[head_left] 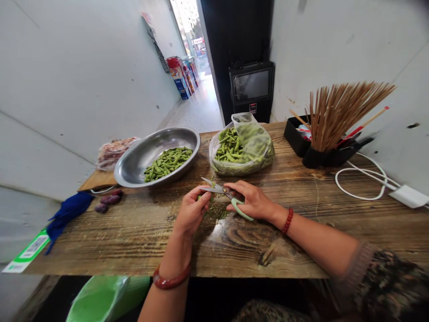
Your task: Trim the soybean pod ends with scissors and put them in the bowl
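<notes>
My right hand (252,200) grips a pair of scissors (238,208) with pale green handles, its blades parted and pointing left. Between the thumb and fingers of my left hand (193,210) is a green bean pod (205,195), mostly covered by the fingers, close to the blades. Small green trimmings (217,211) lie on the wooden table below the hands. Behind them, a steel basin (134,158) contains several green pods (169,162). To its right, a clear plastic bag (259,150) is full of more pods.
At the right, a black holder (313,158) bears many thin brown sticks, near a white cable (360,194) and power strip (409,197). Purple-red bulbs (109,200) and a blue cloth (69,212) lie left. A lined green bin (100,299) stands below the front edge.
</notes>
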Demonstrator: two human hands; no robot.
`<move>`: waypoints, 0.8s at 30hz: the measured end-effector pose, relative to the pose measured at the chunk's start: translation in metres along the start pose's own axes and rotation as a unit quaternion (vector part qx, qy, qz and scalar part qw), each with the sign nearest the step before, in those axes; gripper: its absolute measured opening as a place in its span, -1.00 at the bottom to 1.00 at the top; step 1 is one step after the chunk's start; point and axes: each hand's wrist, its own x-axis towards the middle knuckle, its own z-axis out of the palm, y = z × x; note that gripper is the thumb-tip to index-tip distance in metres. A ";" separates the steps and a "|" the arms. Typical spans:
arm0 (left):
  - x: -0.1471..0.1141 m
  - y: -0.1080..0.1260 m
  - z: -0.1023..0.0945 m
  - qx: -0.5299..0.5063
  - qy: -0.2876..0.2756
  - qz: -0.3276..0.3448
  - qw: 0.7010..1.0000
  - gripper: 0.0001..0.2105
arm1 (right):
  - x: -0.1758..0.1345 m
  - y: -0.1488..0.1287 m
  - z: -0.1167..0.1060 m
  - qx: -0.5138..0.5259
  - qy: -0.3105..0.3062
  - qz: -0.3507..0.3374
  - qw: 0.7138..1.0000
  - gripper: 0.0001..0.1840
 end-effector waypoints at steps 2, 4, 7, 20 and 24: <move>0.000 -0.001 0.000 0.013 0.006 0.014 1.000 -0.76 | 0.000 0.000 0.000 -0.001 -0.003 -0.007 1.000 -0.33; 0.001 -0.002 -0.001 0.030 0.004 0.027 0.999 -0.77 | -0.001 -0.001 0.000 0.000 -0.004 -0.010 1.000 -0.32; 0.001 -0.004 -0.002 0.056 -0.002 0.042 0.998 -0.76 | -0.001 -0.001 0.000 0.003 -0.006 -0.006 1.000 -0.33; 0.005 0.002 -0.005 0.243 0.028 0.179 0.953 -0.92 | -0.002 0.002 0.000 -0.045 -0.041 0.018 0.998 -0.37; 0.005 0.003 -0.005 0.250 0.036 0.190 0.949 -0.95 | -0.002 0.003 0.000 -0.067 -0.044 0.023 0.997 -0.40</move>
